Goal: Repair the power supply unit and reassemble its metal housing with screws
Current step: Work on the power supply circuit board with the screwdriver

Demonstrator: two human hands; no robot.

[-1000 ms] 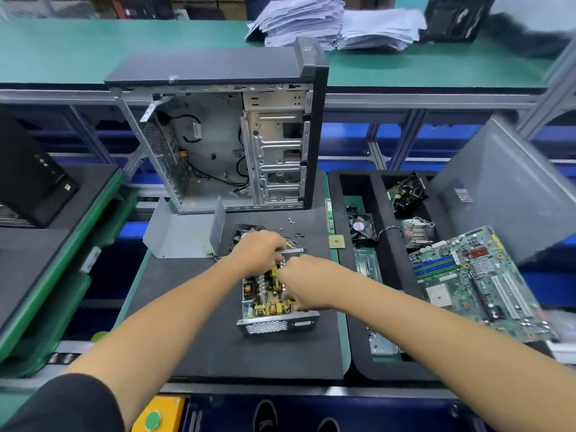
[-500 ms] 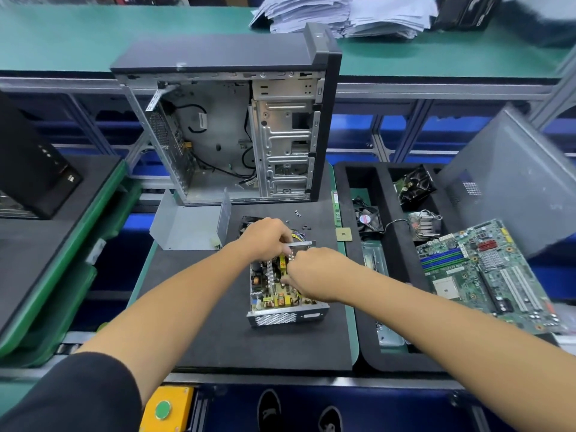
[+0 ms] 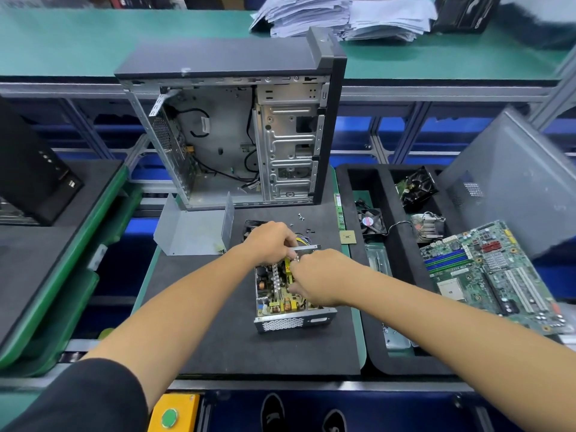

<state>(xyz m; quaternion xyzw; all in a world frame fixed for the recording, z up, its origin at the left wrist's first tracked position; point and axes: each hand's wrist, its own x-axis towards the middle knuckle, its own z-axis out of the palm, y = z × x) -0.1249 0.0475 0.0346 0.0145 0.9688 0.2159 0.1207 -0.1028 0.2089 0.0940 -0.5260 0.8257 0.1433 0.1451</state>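
Observation:
The power supply unit (image 3: pixel 282 322) lies open on the black mat (image 3: pixel 218 338), its circuit board (image 3: pixel 274 291) bare and its grilled end wall facing me. My left hand (image 3: pixel 269 241) curls over the unit's far end and grips the metal edge where the yellow wires come out. Just to the right, my right hand (image 3: pixel 321 277) reaches into the unit and its fingertips pinch something on the board; what they hold is hidden. The unit's bent grey metal cover (image 3: pixel 190 233) rests on the mat to the left. Several loose screws (image 3: pixel 301 220) lie behind the hands.
An open computer case (image 3: pixel 243 135) stands upright at the back of the mat. To the right, a black foam tray (image 3: pixel 374 357) holds a motherboard (image 3: pixel 489 275), a fan (image 3: pixel 372 219), a heatsink (image 3: pixel 427 227) and a leaning grey side panel (image 3: pixel 514 188). A processor chip (image 3: pixel 348 236) lies at the mat's right edge.
Both hands stay together over the far end of the power supply unit, fingers shifting only slightly. The view has moved a little.

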